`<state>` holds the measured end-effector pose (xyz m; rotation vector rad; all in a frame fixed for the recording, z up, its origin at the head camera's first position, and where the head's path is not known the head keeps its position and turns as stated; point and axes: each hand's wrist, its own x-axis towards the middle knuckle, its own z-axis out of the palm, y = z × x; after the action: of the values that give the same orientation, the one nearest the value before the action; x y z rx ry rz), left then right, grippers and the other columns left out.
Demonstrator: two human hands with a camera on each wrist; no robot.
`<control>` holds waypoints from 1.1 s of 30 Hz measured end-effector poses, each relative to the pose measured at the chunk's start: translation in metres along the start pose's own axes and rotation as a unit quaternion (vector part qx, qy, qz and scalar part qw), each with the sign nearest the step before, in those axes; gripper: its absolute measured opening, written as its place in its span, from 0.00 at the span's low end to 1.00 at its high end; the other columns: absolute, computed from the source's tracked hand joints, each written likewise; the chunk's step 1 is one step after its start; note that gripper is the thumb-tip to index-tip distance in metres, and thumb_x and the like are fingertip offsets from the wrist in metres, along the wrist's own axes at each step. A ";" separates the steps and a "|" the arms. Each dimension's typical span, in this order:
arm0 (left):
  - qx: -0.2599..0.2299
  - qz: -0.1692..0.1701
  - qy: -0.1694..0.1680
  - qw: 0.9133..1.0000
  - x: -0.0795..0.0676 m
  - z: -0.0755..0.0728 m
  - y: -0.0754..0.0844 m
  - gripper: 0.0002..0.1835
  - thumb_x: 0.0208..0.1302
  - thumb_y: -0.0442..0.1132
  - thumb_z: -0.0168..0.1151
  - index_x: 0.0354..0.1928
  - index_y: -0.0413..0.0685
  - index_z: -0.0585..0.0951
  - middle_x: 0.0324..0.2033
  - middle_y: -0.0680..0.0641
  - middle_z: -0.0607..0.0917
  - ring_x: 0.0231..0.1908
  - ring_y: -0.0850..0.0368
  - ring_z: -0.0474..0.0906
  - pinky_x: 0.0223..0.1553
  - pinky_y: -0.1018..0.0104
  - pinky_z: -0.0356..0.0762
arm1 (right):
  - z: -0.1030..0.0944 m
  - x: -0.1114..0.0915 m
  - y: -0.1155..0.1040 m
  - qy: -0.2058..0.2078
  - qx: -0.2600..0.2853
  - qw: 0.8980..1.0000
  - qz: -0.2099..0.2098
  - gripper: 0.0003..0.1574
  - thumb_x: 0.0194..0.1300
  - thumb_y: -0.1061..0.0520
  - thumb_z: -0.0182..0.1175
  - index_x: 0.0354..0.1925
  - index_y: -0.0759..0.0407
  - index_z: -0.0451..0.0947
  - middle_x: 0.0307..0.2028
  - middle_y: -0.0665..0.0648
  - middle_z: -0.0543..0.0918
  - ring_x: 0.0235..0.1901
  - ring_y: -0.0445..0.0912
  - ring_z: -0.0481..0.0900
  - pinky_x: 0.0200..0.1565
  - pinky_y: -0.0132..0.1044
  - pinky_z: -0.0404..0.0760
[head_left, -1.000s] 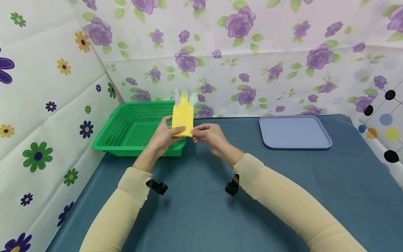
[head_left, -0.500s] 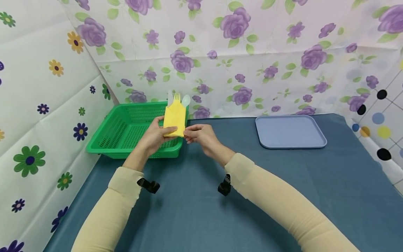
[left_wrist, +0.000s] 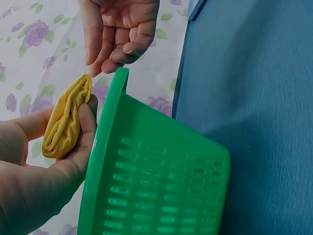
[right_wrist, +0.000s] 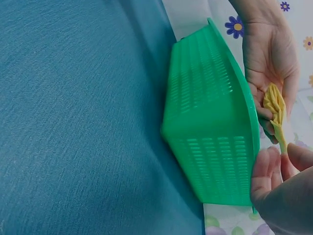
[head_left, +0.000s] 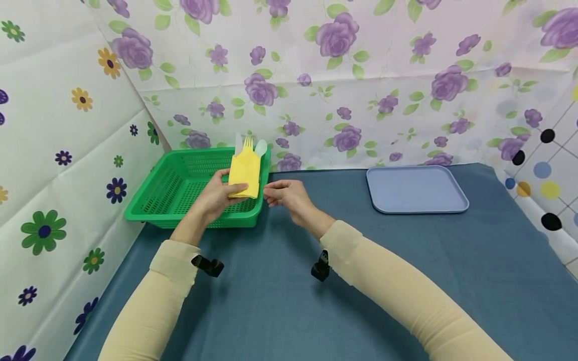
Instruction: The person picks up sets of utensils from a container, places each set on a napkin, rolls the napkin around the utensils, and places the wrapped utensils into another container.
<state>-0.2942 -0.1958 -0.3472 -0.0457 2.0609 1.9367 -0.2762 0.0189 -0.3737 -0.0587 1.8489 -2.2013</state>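
My left hand (head_left: 217, 194) grips a folded yellow napkin (head_left: 245, 173) by its lower end, thumb across the front. Out of the napkin's top stick a white knife (head_left: 238, 144), a yellow fork (head_left: 248, 144) and a pale spoon (head_left: 261, 147). This bundle is held upright over the right part of a green basket (head_left: 189, 218). Just right of the napkin's lower corner is my right hand (head_left: 289, 198), its fingers loosely bent and nothing held. In the left wrist view the gathered bottom of the napkin (left_wrist: 68, 120) shows between thumb and fingers.
A light blue tray (head_left: 417, 189) lies at the back right of the blue-covered table (head_left: 289, 301). Flowered sheets (head_left: 307, 100) stand behind and to the left. A black wrist camera (head_left: 207, 265) is strapped to each sleeve.
The left hand has carried the napkin bundle left and a little lower, over the basket. The right hand has let go of the napkin's corner. The head view has shifted slightly.
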 end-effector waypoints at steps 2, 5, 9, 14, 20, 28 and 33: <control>0.002 -0.002 0.002 1.000 0.000 -0.002 -0.001 0.42 0.77 0.34 0.60 0.80 0.47 0.43 0.64 0.34 0.69 0.64 0.41 0.76 0.61 0.54 0.80 | 0.001 0.000 0.001 0.006 -0.006 1.000 0.004 0.15 0.73 0.62 0.66 0.53 0.70 0.85 0.39 0.60 0.86 0.34 0.46 0.82 0.48 0.47 0.86; 0.003 -0.003 0.001 1.000 0.001 -0.004 -0.002 0.43 0.77 0.33 0.60 0.80 0.47 0.43 0.63 0.34 0.69 0.62 0.42 0.77 0.63 0.52 0.79 | 0.001 0.001 0.004 0.016 -0.008 1.000 0.014 0.16 0.73 0.62 0.66 0.55 0.69 0.84 0.42 0.59 0.86 0.32 0.44 0.81 0.55 0.57 0.83; 0.005 -0.001 -0.007 1.000 0.003 -0.006 -0.004 0.43 0.77 0.33 0.60 0.80 0.47 0.42 0.63 0.34 0.70 0.57 0.47 0.81 0.63 0.51 0.78 | 0.001 0.002 0.008 0.028 -0.010 0.999 0.023 0.19 0.73 0.62 0.66 0.59 0.67 0.82 0.43 0.58 0.84 0.37 0.52 0.83 0.53 0.56 0.84; 0.015 -0.003 -0.008 1.000 0.005 -0.007 -0.005 0.44 0.77 0.33 0.60 0.80 0.47 0.42 0.63 0.34 0.70 0.56 0.47 0.81 0.62 0.51 0.80 | 0.002 0.003 0.012 0.043 -0.007 0.999 0.024 0.24 0.72 0.62 0.67 0.63 0.67 0.78 0.41 0.57 0.84 0.40 0.55 0.83 0.48 0.50 0.87; 0.026 -0.019 0.000 0.999 0.007 -0.010 -0.007 0.44 0.77 0.32 0.61 0.81 0.47 0.42 0.64 0.33 0.69 0.58 0.44 0.80 0.61 0.51 0.80 | 0.007 0.001 0.017 0.032 0.019 0.999 0.040 0.29 0.73 0.61 0.67 0.68 0.66 0.73 0.41 0.58 0.83 0.39 0.55 0.84 0.58 0.61 0.81; 0.056 -0.032 -0.002 0.998 0.012 -0.015 -0.008 0.47 0.76 0.33 0.62 0.81 0.45 0.40 0.63 0.34 0.69 0.60 0.42 0.78 0.59 0.55 0.82 | 0.012 0.003 0.019 0.011 0.029 0.998 0.058 0.34 0.74 0.60 0.66 0.72 0.66 0.68 0.34 0.57 0.84 0.35 0.52 0.85 0.50 0.51 0.87; 0.069 -0.043 -0.005 0.997 0.013 -0.023 -0.007 0.47 0.77 0.33 0.60 0.81 0.44 0.38 0.62 0.34 0.69 0.61 0.41 0.77 0.62 0.53 0.80 | 0.018 0.005 0.020 0.003 0.041 0.997 0.064 0.35 0.74 0.62 0.65 0.73 0.67 0.66 0.34 0.58 0.84 0.29 0.47 0.85 0.47 0.49 0.89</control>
<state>-0.3097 -0.2161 -0.3564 -0.0928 2.1449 1.7368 -0.2740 -0.0025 -0.3909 0.0810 1.7130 -2.1878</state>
